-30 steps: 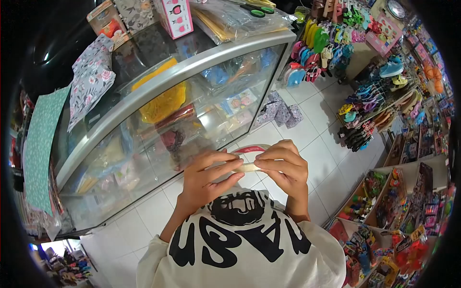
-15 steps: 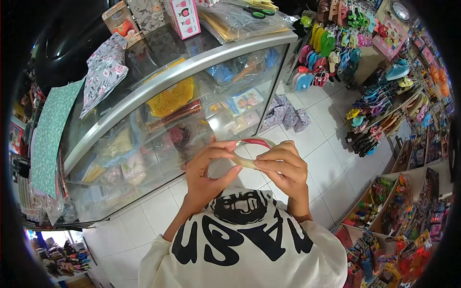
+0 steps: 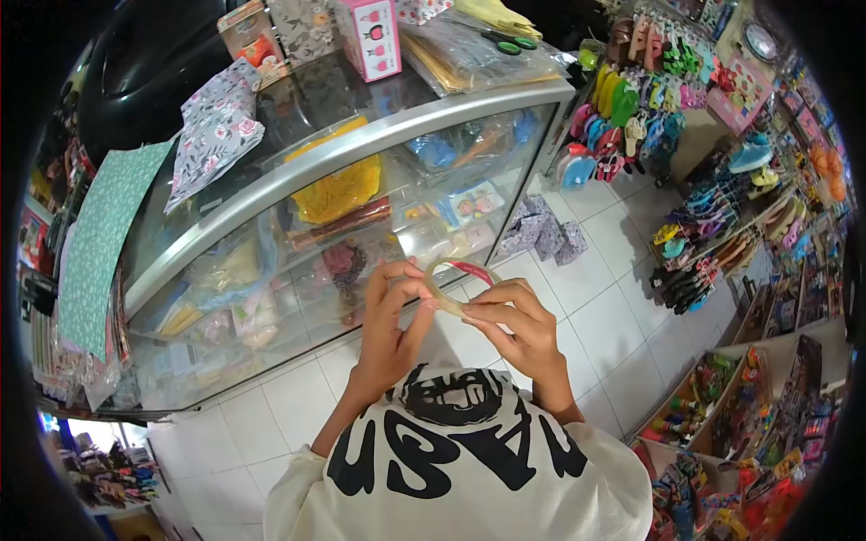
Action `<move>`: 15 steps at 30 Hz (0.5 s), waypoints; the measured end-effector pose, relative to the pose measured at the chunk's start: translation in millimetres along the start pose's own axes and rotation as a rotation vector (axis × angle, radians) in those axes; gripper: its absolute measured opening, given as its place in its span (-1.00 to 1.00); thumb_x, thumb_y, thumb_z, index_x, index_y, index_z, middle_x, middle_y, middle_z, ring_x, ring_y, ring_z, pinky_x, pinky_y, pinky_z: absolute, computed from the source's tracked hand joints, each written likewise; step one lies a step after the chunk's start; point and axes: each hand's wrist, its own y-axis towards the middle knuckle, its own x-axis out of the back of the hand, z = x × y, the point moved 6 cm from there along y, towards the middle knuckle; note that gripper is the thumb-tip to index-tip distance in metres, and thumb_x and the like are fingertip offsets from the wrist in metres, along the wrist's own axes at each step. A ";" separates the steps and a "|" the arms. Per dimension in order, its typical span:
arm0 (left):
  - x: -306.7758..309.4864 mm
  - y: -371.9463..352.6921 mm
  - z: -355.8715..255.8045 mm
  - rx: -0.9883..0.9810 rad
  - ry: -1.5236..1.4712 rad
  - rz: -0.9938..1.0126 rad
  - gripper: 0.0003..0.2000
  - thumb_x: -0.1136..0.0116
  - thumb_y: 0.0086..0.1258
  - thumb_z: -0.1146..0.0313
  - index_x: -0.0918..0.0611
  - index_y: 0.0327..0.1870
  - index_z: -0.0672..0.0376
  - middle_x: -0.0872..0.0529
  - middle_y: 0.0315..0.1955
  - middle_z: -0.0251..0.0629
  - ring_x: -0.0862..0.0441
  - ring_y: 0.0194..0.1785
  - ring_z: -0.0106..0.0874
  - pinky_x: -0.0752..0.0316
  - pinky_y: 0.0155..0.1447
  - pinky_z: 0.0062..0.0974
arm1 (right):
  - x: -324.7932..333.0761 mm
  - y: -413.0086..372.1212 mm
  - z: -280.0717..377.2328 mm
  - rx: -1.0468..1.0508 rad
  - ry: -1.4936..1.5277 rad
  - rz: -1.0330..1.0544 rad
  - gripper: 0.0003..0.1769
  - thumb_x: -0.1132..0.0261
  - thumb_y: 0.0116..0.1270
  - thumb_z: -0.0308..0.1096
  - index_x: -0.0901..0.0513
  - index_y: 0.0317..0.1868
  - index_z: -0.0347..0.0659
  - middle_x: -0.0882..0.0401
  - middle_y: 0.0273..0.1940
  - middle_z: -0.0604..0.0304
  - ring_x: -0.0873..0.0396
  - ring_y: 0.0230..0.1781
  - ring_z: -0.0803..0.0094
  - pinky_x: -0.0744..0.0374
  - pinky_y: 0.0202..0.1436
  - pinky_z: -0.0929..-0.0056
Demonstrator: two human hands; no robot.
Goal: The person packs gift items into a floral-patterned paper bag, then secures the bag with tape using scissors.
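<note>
A roll of clear tape (image 3: 439,294) with a red inner core is held up between my two hands, tilted, in front of the glass display case. My right hand (image 3: 523,326) pinches the roll's lower right edge between thumb and fingers. On the other side, my left hand (image 3: 391,316) has its fingertips at the roll's left edge, the thumb close to the fingers. The tape's loose end cannot be made out.
The glass case (image 3: 361,140) bears floral wrapping paper (image 3: 216,126), a pink box (image 3: 371,41), plastic packets (image 3: 478,59) and green-handled scissors (image 3: 510,45). Crumpled patterned paper (image 3: 546,233) lies on the floor. Slippers (image 3: 622,99) hang at the right, beside toy shelves.
The tape roll has tilted and moved slightly left. My left thumb and fingers have come closer together at its edge. The view has shifted a little.
</note>
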 end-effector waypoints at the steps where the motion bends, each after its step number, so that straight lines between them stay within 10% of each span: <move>1: 7.2 -0.3 6.7 0.010 0.028 -0.080 -0.89 -0.12 0.24 0.59 -0.51 -0.25 0.21 -0.45 -0.10 -0.17 -0.43 0.12 -0.23 -0.23 0.24 -0.30 | -4.6 0.2 -1.5 -0.009 0.022 0.026 -0.75 -0.43 -0.03 -0.60 -0.70 -0.27 -0.21 -0.59 -0.30 0.17 -0.54 -0.30 0.32 -0.46 -0.26 0.41; 7: 72.3 4.8 42.9 0.160 -0.081 -0.461 -0.97 0.05 0.39 0.56 -0.47 -0.26 0.24 -0.43 -0.10 -0.23 -0.45 -0.02 -0.44 -0.33 0.08 -0.52 | -45.6 -14.4 -11.8 -0.019 0.163 0.228 -0.80 -0.35 0.05 -0.57 -0.54 -0.30 -0.21 -0.49 -0.25 0.15 -0.47 -0.16 0.18 -0.40 -0.04 0.26; 15: 66.9 20.7 33.3 0.135 -0.172 -0.017 -0.92 0.06 0.40 0.59 -0.43 -0.17 0.21 -0.41 -0.13 -0.27 -0.37 -0.17 -0.54 -0.32 -0.09 -0.64 | -85.6 -18.4 -22.3 -0.103 0.216 0.415 -0.70 -0.47 0.05 -0.42 -0.50 -0.27 -0.13 -0.51 -0.20 0.17 -0.47 -0.07 0.23 -0.28 0.11 0.31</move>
